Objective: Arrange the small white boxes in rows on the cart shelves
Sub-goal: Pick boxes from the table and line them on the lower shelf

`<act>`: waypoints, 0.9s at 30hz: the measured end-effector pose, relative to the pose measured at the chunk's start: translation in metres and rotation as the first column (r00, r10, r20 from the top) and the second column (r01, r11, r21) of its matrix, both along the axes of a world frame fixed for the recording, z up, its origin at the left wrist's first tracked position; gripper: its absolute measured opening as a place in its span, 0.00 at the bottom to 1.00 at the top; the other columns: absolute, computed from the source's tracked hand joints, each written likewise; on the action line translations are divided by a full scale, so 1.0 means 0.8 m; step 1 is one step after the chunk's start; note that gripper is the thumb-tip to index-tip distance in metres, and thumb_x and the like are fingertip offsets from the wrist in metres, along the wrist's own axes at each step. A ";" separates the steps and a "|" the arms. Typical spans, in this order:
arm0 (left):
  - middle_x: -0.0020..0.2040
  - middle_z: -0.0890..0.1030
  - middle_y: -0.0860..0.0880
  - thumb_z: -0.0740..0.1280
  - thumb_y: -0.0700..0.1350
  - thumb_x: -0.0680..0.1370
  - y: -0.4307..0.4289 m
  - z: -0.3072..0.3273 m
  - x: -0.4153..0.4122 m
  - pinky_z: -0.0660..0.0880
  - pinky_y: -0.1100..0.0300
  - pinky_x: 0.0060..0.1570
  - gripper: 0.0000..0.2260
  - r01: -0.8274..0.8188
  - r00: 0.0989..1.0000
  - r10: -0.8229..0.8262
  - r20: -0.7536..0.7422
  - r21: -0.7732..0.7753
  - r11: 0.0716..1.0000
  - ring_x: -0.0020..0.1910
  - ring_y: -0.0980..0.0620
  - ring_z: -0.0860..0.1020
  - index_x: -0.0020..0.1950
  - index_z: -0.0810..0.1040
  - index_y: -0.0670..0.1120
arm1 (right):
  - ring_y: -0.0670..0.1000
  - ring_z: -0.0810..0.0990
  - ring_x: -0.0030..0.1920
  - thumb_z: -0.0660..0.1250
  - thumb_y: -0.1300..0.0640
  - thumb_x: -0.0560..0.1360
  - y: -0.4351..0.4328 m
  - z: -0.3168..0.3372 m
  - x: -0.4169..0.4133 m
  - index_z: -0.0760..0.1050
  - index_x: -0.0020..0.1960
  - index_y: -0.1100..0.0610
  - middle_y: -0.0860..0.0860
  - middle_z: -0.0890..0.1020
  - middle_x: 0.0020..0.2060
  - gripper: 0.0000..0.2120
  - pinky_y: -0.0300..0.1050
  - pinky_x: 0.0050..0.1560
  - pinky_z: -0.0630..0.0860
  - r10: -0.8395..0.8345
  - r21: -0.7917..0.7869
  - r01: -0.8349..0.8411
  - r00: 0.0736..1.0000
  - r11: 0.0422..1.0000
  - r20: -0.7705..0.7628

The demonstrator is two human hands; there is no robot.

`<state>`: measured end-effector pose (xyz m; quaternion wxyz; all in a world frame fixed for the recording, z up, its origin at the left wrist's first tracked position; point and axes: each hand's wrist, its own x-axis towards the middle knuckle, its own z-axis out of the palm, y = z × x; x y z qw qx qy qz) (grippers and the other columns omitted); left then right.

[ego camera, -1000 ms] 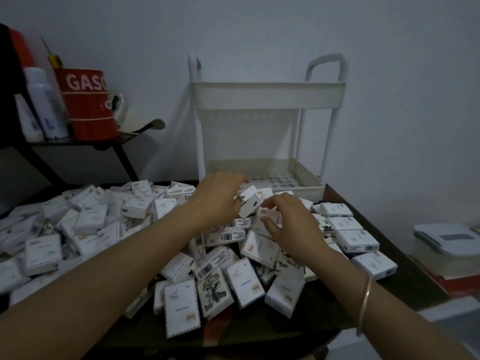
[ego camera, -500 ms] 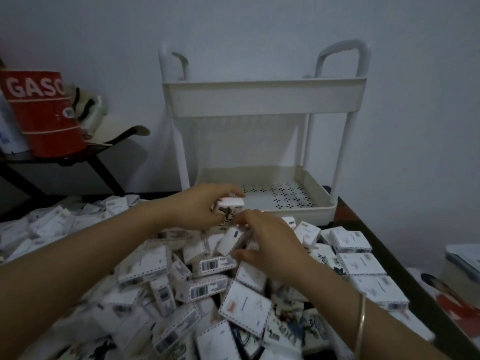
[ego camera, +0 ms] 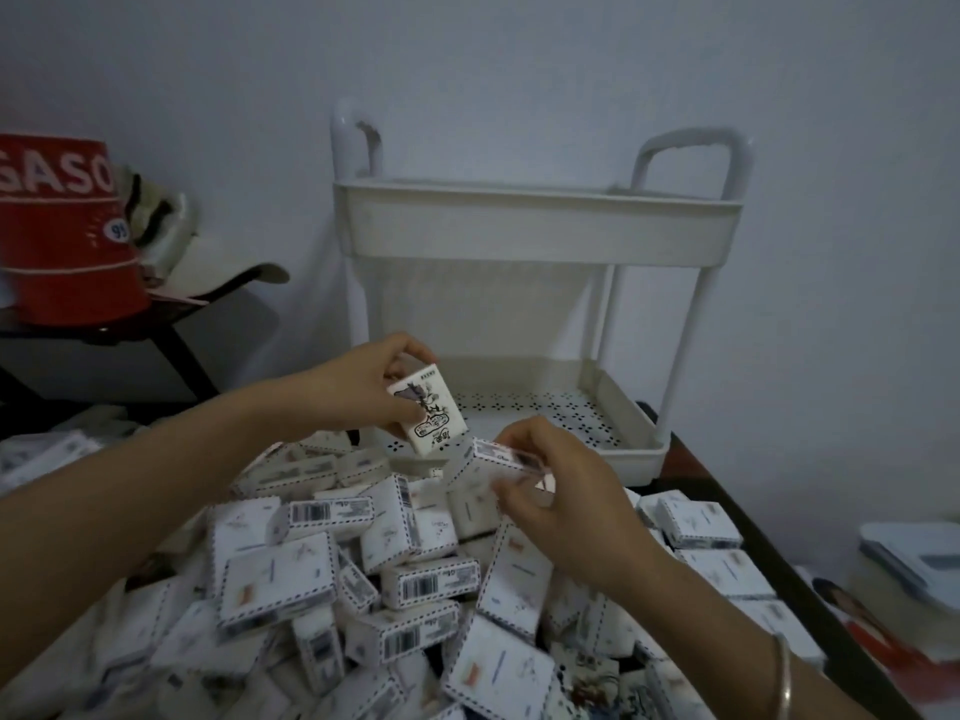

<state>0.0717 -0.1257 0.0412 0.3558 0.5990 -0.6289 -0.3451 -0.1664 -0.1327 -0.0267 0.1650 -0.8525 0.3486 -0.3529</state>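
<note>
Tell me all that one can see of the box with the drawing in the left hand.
The box with the drawing is small, white and closed, apparently cardboard. Its facing side bears a black line drawing with small print at the top edge. The left hand holds it tilted above the pile of boxes, in front of the cart's lower shelf, fingers curled over its top and left edge.

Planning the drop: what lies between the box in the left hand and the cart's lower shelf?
Nothing, in the head view: the left hand holds the box just before the lower shelf, whose perforated floor shows bare.
</note>
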 end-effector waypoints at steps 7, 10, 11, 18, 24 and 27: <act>0.54 0.79 0.46 0.69 0.34 0.75 0.014 -0.002 0.020 0.81 0.59 0.41 0.17 0.130 0.990 -0.130 0.060 0.006 0.991 0.47 0.52 0.84 0.59 0.75 0.52 | 0.38 0.74 0.48 0.68 0.46 0.74 0.009 0.003 0.006 0.69 0.63 0.38 0.38 0.74 0.50 0.19 0.37 0.48 0.77 -0.071 -0.004 0.071 0.997 0.997 0.012; 0.52 0.81 0.48 0.70 0.34 0.75 0.020 -0.003 0.033 0.82 0.60 0.40 0.15 0.176 0.981 -0.174 0.088 -0.013 0.984 0.45 0.55 0.84 0.57 0.76 0.51 | 0.37 0.75 0.46 0.71 0.45 0.72 0.010 0.005 0.012 0.66 0.64 0.37 0.40 0.75 0.47 0.23 0.39 0.45 0.80 -0.087 0.084 0.088 0.996 0.993 -0.018; 0.51 0.81 0.48 0.70 0.35 0.75 0.023 -0.003 0.037 0.82 0.60 0.41 0.15 0.186 0.978 -0.183 0.103 -0.016 0.982 0.45 0.55 0.84 0.56 0.76 0.51 | 0.37 0.75 0.46 0.71 0.45 0.72 0.011 0.006 0.013 0.66 0.64 0.37 0.40 0.75 0.47 0.23 0.38 0.46 0.79 -0.099 0.078 0.103 0.994 0.992 -0.050; 0.51 0.82 0.52 0.72 0.39 0.74 0.048 -0.011 0.037 0.81 0.59 0.45 0.13 0.297 0.942 -0.295 0.161 0.014 0.955 0.46 0.57 0.83 0.53 0.77 0.55 | 0.39 0.76 0.46 0.70 0.47 0.73 0.009 0.013 0.014 0.67 0.65 0.41 0.39 0.75 0.48 0.23 0.37 0.47 0.77 -0.172 0.095 0.181 0.980 0.979 -0.100; 0.46 0.81 0.57 0.69 0.49 0.75 0.064 -0.050 0.008 0.79 0.55 0.46 0.10 0.340 0.826 -0.268 0.497 -0.059 0.939 0.43 0.58 0.79 0.56 0.76 0.58 | 0.42 0.78 0.42 0.68 0.47 0.75 0.002 -0.002 0.011 0.67 0.66 0.42 0.40 0.74 0.49 0.21 0.39 0.43 0.78 -0.231 0.190 0.233 0.972 0.954 -0.033; 0.46 0.82 0.56 0.68 0.50 0.75 0.064 -0.053 0.002 0.78 0.57 0.43 0.13 0.323 0.809 -0.217 0.546 -0.104 0.941 0.42 0.59 0.79 0.59 0.77 0.59 | 0.42 0.79 0.37 0.65 0.46 0.76 0.005 -0.012 0.015 0.65 0.67 0.42 0.40 0.76 0.53 0.21 0.44 0.41 0.79 -0.277 0.121 0.280 0.960 0.952 -0.038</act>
